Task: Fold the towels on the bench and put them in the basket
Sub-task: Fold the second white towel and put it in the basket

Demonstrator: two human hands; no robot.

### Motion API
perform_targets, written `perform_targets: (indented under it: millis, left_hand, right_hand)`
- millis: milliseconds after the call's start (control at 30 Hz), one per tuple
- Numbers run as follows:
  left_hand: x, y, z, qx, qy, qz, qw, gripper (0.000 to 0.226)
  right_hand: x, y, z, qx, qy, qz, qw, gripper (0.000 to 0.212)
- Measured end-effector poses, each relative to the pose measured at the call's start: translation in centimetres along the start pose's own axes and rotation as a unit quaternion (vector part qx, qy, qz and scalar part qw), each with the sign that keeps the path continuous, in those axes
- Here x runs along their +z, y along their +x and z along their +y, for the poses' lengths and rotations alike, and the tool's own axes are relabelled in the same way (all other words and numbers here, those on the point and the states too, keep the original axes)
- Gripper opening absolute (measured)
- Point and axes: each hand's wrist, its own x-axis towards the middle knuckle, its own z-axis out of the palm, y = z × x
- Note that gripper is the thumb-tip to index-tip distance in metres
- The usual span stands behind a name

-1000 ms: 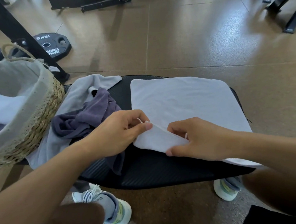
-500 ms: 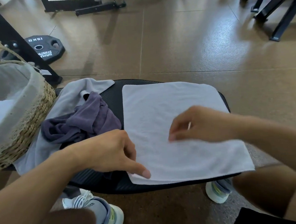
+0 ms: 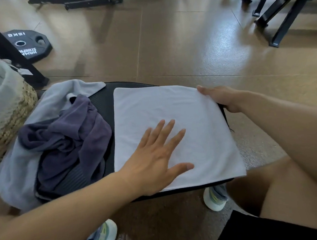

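The left hand [image 3: 156, 153] is laid flat on the white towel [image 3: 198, 135], fingers straight and spread, pressing its near left part against the bench [image 3: 104, 105]. The right hand [image 3: 221, 98] is held at the towel's far right corner; the thumb lies along the top edge, while the fingers are hidden behind the cloth, so a grip round that corner is likely but cannot be told for certain. The towel is spread in a rough square over the right part of the bench, its near edge at the bench's rim.

The step in hand is judged to be smoothing and squaring before a further fold. For the next move, the right edge would need to be lifted and carried across to the left edge while the cloth is kept pinned, corners matched.

To the left, a crumpled purple towel [image 3: 65, 137] lies over a pale grey towel [image 3: 18, 167], both unfolded. The lined woven basket [image 3: 9, 119] stands at the far left, touching the grey towel. A weight plate [image 3: 26, 44] lies on the floor [image 3: 176, 43] beyond.
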Motion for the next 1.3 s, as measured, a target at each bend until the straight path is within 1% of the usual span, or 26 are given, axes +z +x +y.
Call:
perform_targets:
  millis: [67,100,200,267,333,400,433,467,533,600,667,733,833,900,933,1000,1100,1200,1267,1300]
  left_hand:
    - [1.1,0.4,0.0,0.011,0.076,-0.017,0.997,0.094]
    - [1.3,0.5,0.0,0.023,0.103,-0.020,0.994,0.098]
    - [1.6,0.7,-0.3,0.071,0.123,-0.018,0.990,0.110]
    - [1.6,1.0,-0.6,0.096,0.132,-0.009,0.987,0.115]
    - [1.1,1.5,-1.2,0.116,0.134,-0.002,0.984,0.115]
    - [0.3,2.4,-2.4,0.134,0.132,0.004,0.982,0.113]
    - [-0.2,2.8,-3.2,0.136,0.127,0.010,0.982,0.112]
    - [-0.8,3.1,-3.9,0.131,0.119,0.014,0.984,0.111]
    - [-1.8,3.6,-5.1,0.108,0.089,0.012,0.990,0.113]
    - [-2.3,3.9,-4.9,0.080,0.039,0.002,0.996,0.117]
    - [-2.2,3.9,-2.8,0.073,-0.019,0.018,0.997,0.117]
    - [-1.3,3.9,0.6,0.110,-0.030,0.053,0.992,0.109]
    - [1.3,4.2,5.7,0.153,0.017,0.102,0.983,0.082]
    - [2.9,4.9,8.0,0.138,0.076,0.146,0.977,0.066]
    - [3.3,5.3,8.7,0.123,0.095,0.159,0.975,0.062]
    - [3.6,5.9,9.2,0.108,0.105,0.164,0.975,0.060]
    - [3.7,5.8,8.9,0.132,0.118,0.163,0.971,0.048]
    - [3.4,5.1,8.5,0.138,0.087,0.153,0.975,0.029]
    - [2.9,4.7,8.4,0.137,0.029,0.156,0.978,0.027]
    - [2.5,4.4,8.4,0.136,-0.021,0.153,0.979,0.028]
  right_hand:
    - [0.6,0.3,-0.9,-0.029,0.051,0.026,0.998,0.043]
    - [0.8,0.3,-1.3,-0.042,0.080,0.046,0.995,0.034]
    - [0.4,0.8,-1.7,-0.050,0.148,0.091,0.984,0.028]
    - [-0.1,0.8,-1.7,-0.048,0.164,0.130,0.977,0.017]
    - [-0.7,0.7,-1.5,-0.037,0.178,0.172,0.968,0.006]
    - [-1.6,0.7,-1.0,-0.026,0.198,0.196,0.960,0.006]
    - [-1.9,0.5,-0.8,-0.019,0.207,0.202,0.957,0.009]
    - [-2.3,0.4,-0.6,-0.012,0.215,0.210,0.954,0.011]
    - [-2.7,0.1,-0.3,-0.007,0.229,0.226,0.947,0.005]
    - [-3.0,-0.1,0.0,-0.008,0.241,0.224,0.944,0.005]
    - [-3.0,-0.2,0.1,-0.013,0.237,0.222,0.946,0.011]
    - [-2.7,-0.5,-0.1,-0.023,0.235,0.223,0.946,0.011]
    - [-2.3,-0.9,-0.8,-0.037,0.236,0.219,0.946,0.013]
    - [-2.0,-1.1,-1.3,-0.041,0.236,0.215,0.947,0.016]
    - [-2.0,-1.3,-1.6,-0.042,0.236,0.213,0.947,0.017]
    - [-1.9,-1.5,-1.8,-0.042,0.240,0.216,0.946,0.020]
    - [-2.2,-1.7,-2.0,-0.035,0.258,0.226,0.939,0.015]
    - [-2.6,-2.1,-2.5,-0.040,0.276,0.228,0.933,0.012]
    - [-2.9,-2.5,-2.8,-0.046,0.278,0.234,0.930,0.014]
    - [-3.1,-2.6,-2.9,-0.048,0.278,0.237,0.930,0.017]
